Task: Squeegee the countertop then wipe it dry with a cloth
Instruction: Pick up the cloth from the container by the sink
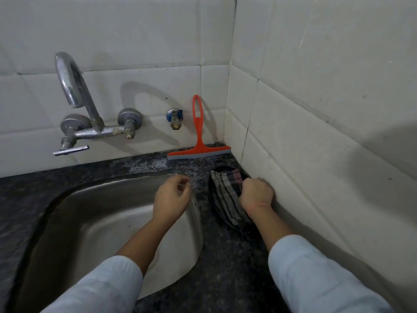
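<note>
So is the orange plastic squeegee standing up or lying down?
Standing: the orange plastic squeegee rests blade-down on the dark countertop, handle against the white tiled wall.

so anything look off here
Nothing much: the squeegee leans upright against the back wall, the cloth lies bunched in the right hand, and a pale smeary patch marks the countertop behind the sink.

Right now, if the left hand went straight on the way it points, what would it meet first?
Probably the squeegee blade at the back wall. The left hand points forward-right past the sink rim; only bare countertop lies between. Depth is unclear.
</note>
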